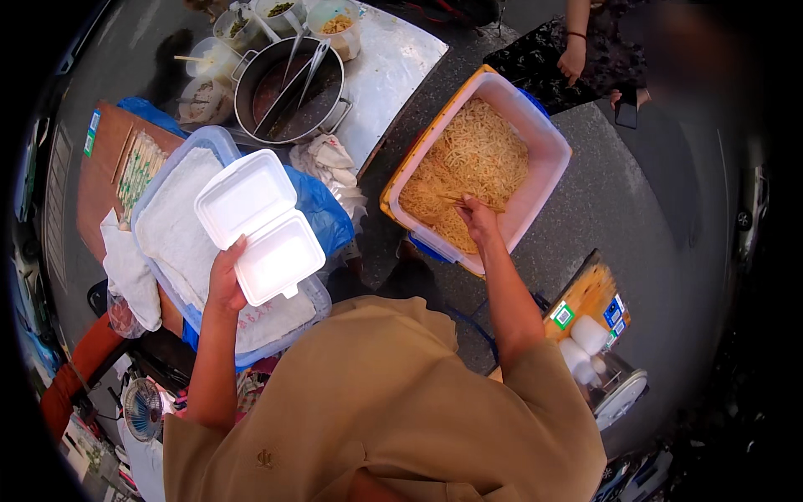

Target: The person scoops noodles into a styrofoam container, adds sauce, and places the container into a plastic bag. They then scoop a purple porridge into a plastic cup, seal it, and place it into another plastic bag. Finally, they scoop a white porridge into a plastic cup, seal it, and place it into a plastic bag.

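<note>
My left hand [227, 276] holds an opened white foam takeaway box [279, 254] by its side, thumb on the inner edge; both halves look bare. Beneath it lies a blue-rimmed plastic tub [143, 241] covered with white cloth [182, 213]. In my right hand [478, 218] are wooden chopsticks [453, 199], reaching into noodles [483, 150]. The noodles lie in a large translucent plastic bin [546, 182], heaped toward its far side. Where the chopstick tips meet the noodles is hard to make out.
A two-handled metal pot [339, 81] with dark liquid and utensils stands on a metal tabletop [401, 63], beside several plastic containers [342, 41] of food. Wrapped chopsticks [141, 166] lie at left. Another person [571, 59] holds a phone [626, 112] beyond the bin. A lidded container [618, 392] is at lower right.
</note>
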A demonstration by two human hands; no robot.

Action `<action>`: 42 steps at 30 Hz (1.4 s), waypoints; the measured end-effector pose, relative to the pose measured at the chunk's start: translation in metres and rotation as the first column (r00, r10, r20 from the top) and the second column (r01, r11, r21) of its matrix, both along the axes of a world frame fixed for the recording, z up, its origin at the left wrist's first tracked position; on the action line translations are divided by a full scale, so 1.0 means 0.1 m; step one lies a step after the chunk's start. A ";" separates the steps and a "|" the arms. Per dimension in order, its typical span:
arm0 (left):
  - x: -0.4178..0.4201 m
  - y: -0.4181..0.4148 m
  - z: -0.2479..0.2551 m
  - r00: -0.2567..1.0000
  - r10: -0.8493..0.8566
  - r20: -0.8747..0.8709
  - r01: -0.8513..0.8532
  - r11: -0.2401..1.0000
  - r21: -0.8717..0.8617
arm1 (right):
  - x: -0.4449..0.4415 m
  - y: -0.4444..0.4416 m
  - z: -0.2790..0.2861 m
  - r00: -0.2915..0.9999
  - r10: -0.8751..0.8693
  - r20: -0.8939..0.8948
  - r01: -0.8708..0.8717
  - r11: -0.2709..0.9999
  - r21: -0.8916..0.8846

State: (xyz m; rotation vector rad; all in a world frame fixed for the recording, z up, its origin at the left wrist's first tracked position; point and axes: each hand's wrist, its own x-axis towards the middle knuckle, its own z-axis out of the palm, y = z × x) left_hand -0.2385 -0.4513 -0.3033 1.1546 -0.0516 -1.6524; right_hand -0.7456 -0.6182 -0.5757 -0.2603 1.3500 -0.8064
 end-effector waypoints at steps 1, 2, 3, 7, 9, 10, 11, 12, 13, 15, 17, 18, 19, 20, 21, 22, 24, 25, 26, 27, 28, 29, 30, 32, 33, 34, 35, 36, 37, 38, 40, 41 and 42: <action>-0.03 -0.04 -0.01 1.000 -0.012 0.000 0.012 1.000 0.009 | 0.00 0.05 -0.03 0.999 -0.031 0.012 0.031 0.999 0.025; -0.05 -0.08 -0.02 1.000 -0.022 0.003 0.022 1.000 0.017 | 0.01 0.10 -0.10 0.998 -0.060 0.027 0.059 0.997 0.048; -0.09 -0.13 -0.03 1.000 -0.030 0.006 0.030 0.999 0.024 | 0.02 0.15 -0.17 0.995 -0.088 0.041 0.085 0.994 0.072; -0.35 -0.41 0.06 0.994 -0.096 0.052 0.095 0.995 0.017 | 0.18 0.18 -0.33 0.951 -0.283 0.123 0.259 0.949 0.181; -0.44 -0.54 0.05 0.987 -0.117 0.107 0.117 0.993 0.009 | 0.15 0.19 -0.35 0.916 -0.351 0.194 0.308 0.925 0.221; -0.47 -0.61 0.00 0.984 -0.124 0.126 0.124 0.992 0.008 | 0.11 0.18 -0.34 0.898 -0.379 0.225 0.326 0.915 0.239; -0.50 -0.68 -0.06 0.981 -0.132 0.146 0.132 0.991 0.006 | 0.07 0.20 -0.32 0.885 -0.384 0.262 0.333 0.917 0.220; -0.53 -0.77 -0.11 0.976 -0.141 0.165 0.142 0.990 0.004 | 0.01 0.23 -0.29 0.871 -0.390 0.298 0.342 0.918 0.202; -0.59 -0.88 -0.15 0.966 -0.166 0.196 0.168 0.986 0.010 | -0.05 0.25 -0.24 0.858 -0.392 0.332 0.350 0.919 0.181; -0.75 -1.09 -0.23 0.944 -0.205 0.259 0.205 0.978 0.025 | -0.12 0.27 -0.05 0.853 -0.387 0.350 0.353 0.922 0.159; -0.92 -1.28 -0.36 0.870 -0.309 0.384 0.315 0.948 0.049 | -0.19 0.28 0.20 0.860 -0.368 0.354 0.350 0.929 0.118; -1.02 -1.39 -0.41 0.829 -0.365 0.423 0.374 0.925 0.065 | -0.24 0.29 0.34 0.868 -0.355 0.347 0.346 0.934 0.089; -1.12 -1.51 -0.45 0.785 -0.417 0.459 0.430 0.899 0.083 | -0.30 0.29 0.49 0.877 -0.340 0.339 0.341 0.938 0.060; -1.19 -1.59 -0.57 0.763 -0.461 0.453 0.488 0.871 0.064 | -0.35 0.28 0.66 0.893 -0.303 0.334 0.318 0.948 0.010; -1.27 -1.67 -0.71 0.739 -0.503 0.448 0.543 0.838 0.044 | -0.41 0.26 0.83 0.907 -0.264 0.328 0.293 0.955 -0.040; -1.41 -1.74 -0.79 0.698 -0.506 0.507 0.576 0.817 0.024 | -0.44 0.25 1.03 0.920 -0.229 0.318 0.270 0.959 -0.088; -1.59 -1.87 -1.10 0.663 -0.534 0.525 0.621 0.783 0.011 | -0.42 0.20 1.51 0.958 -0.158 0.241 0.205 0.961 -0.185; -1.69 -1.92 -1.24 0.646 -0.548 0.532 0.644 0.765 0.005 | -0.40 0.20 1.74 0.972 -0.125 0.197 0.170 0.958 -0.231; -1.78 -1.94 -1.32 0.662 -0.565 0.492 0.645 0.764 0.010 | -0.37 0.20 1.90 0.985 -0.103 0.140 0.139 0.950 -0.279; -1.88 -1.97 -1.39 0.675 -0.583 0.452 0.648 0.761 0.014 | -0.32 0.21 2.10 0.998 -0.053 0.038 0.062 0.945 -0.320; -1.97 -2.00 -1.45 0.685 -0.601 0.411 0.654 0.756 0.016 | -0.22 0.23 2.32 0.998 -0.009 -0.066 -0.016 0.935 -0.354; -2.05 -2.00 -1.50 0.743 -0.600 0.296 0.620 0.784 0.034 | -0.11 0.25 2.54 0.985 0.030 -0.171 -0.094 0.920 -0.380; -2.12 -1.99 -1.55 0.790 -0.587 0.176 0.587 0.808 0.058 | 0.05 0.27 2.73 0.941 0.086 -0.327 -0.237 0.858 -0.457; -2.26 -1.97 -1.69 0.849 -0.521 -0.091 0.523 0.852 0.002 | 0.25 0.30 2.84 0.774 0.166 -0.611 -0.564 0.621 -0.545; -2.31 -1.95 -1.77 0.857 -0.481 -0.188 0.484 0.875 -0.031 | 0.31 0.30 2.86 0.658 0.164 -0.735 -0.707 0.469 -0.529; -2.37 -1.92 -1.79 0.850 -0.444 -0.283 0.447 0.893 -0.058 | 0.36 0.30 2.87 0.641 0.181 -0.746 -0.728 0.451 -0.516; -2.42 -1.91 -1.80 0.833 -0.405 -0.376 0.406 0.910 -0.080 | 0.40 0.31 2.88 0.623 0.198 -0.757 -0.748 0.432 -0.504; -2.44 -1.91 -1.82 0.826 -0.390 -0.408 0.390 0.917 -0.085 | 0.40 0.30 2.89 0.605 0.215 -0.767 -0.768 0.412 -0.491; -2.41 -1.90 -1.83 0.836 -0.376 -0.399 0.382 0.922 -0.068 | 0.35 0.30 2.88 0.652 0.193 -0.733 -0.699 0.526 -0.484; -2.37 -1.89 -1.84 0.847 -0.361 -0.390 0.371 0.927 -0.051 | 0.26 0.29 2.88 0.695 0.164 -0.700 -0.620 0.631 -0.467; -2.28 -1.86 -1.87 0.883 -0.334 -0.330 0.351 0.936 -0.007 | 0.05 0.26 2.74 0.837 0.038 -0.546 -0.315 0.848 -0.425; -2.22 -1.87 -1.87 0.894 -0.337 -0.295 0.347 0.938 -0.022 | -0.08 0.20 2.58 0.878 -0.012 -0.478 -0.214 0.884 -0.416; -2.16 -1.88 -1.85 0.904 -0.341 -0.257 0.344 0.938 -0.036 | -0.21 0.11 2.37 0.911 -0.067 -0.407 -0.110 0.912 -0.396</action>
